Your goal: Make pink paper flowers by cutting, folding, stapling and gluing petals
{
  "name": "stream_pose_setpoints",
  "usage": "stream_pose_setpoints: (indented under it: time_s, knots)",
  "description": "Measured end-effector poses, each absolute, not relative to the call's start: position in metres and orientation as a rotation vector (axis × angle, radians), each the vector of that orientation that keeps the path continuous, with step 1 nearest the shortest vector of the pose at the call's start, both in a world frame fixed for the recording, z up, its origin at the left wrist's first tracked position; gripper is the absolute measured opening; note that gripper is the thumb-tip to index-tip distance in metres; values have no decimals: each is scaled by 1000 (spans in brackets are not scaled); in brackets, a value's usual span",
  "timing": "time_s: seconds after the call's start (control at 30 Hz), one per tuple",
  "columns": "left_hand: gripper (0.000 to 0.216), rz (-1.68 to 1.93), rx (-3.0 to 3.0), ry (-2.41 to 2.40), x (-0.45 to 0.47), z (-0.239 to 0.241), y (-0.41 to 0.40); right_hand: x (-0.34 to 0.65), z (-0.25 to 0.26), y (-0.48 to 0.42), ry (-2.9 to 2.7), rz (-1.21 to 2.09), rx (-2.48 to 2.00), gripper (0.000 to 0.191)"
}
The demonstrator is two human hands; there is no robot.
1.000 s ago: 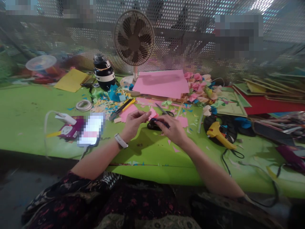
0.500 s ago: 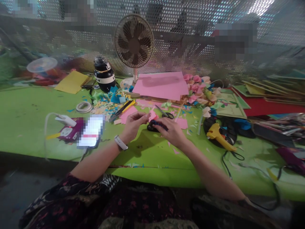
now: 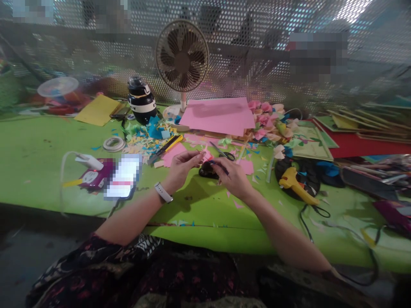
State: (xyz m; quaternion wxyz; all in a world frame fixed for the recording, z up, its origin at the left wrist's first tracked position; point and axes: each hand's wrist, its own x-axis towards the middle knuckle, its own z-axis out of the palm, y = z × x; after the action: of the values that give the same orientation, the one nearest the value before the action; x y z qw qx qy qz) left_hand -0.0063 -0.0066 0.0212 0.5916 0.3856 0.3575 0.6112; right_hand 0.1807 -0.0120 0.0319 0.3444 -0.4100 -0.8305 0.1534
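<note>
Pinching a small pink paper piece [image 3: 205, 155] between thumb and fingertips, our left hand [image 3: 182, 167] hovers over the middle of the green desk [image 3: 38, 154], toward its front edge. Our right hand [image 3: 233, 179] grips a thin dark tool [image 3: 221, 167] just beside it, above a small black object [image 3: 206, 172]. Scissors [image 3: 222, 152] lie just behind; a yellow glue gun [image 3: 297, 185] sits toward the right edge.

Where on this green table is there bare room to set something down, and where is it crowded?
Bare: the table's left stretch, bordered by yellow sheet, tape roll and charger; the near edge below left hand and right hand, between phone and glue gun. Crowded: scraps, pink paper, paper flowers around the fan; the right end.
</note>
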Motion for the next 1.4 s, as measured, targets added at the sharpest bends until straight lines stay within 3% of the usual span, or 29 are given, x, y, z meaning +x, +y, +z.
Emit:
stream_pose_setpoints:
  time_s: [1.4]
  knots:
    - [29, 1515, 894, 788, -9, 25, -3, 180, 34, -15, -2153, 510, -1054, 30]
